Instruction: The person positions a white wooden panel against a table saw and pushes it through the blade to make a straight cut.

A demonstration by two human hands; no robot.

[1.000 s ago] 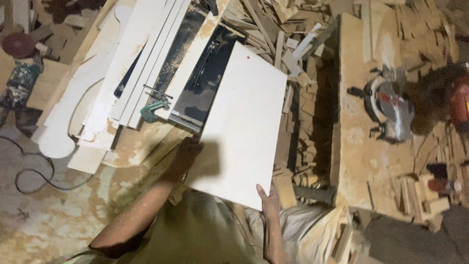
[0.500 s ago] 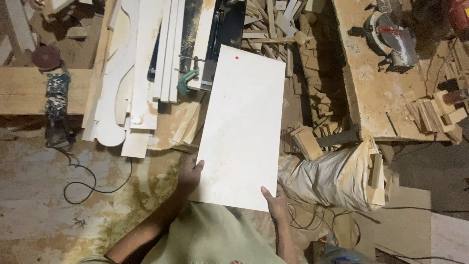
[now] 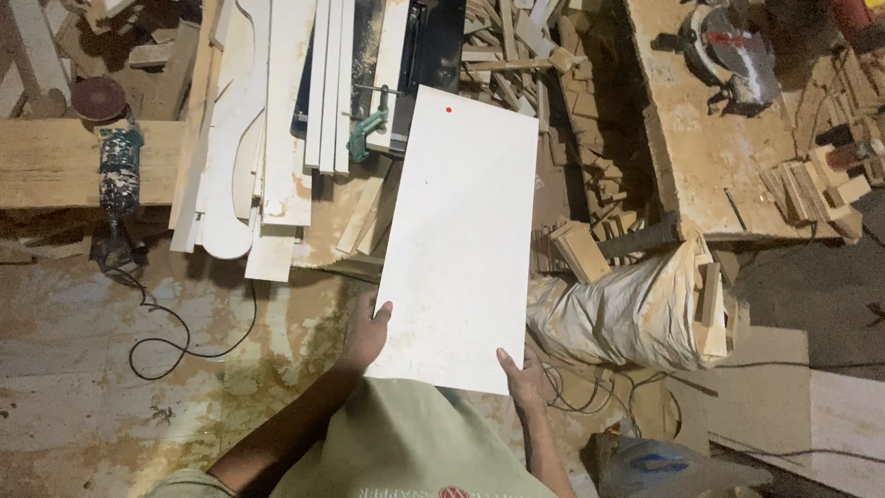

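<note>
I hold a white rectangular board (image 3: 466, 231) out in front of me, its long side pointing away, with a small red dot near the far end. My left hand (image 3: 366, 334) grips the board's near left edge. My right hand (image 3: 524, 373) grips its near right corner from below. The far end of the board hangs over a dark machine table (image 3: 433, 41) with a green clamp (image 3: 366, 124) on it.
White cut panels and strips (image 3: 277, 120) lie stacked at the left. An angle grinder (image 3: 115, 175) with its black cord rests on a wooden beam. A sack of offcuts (image 3: 636, 309) sits at the right, beside a workbench with a circular saw (image 3: 733, 55).
The view has swung so the board now points straight away instead of slanting right. Both hands keep their grip on its near end.
</note>
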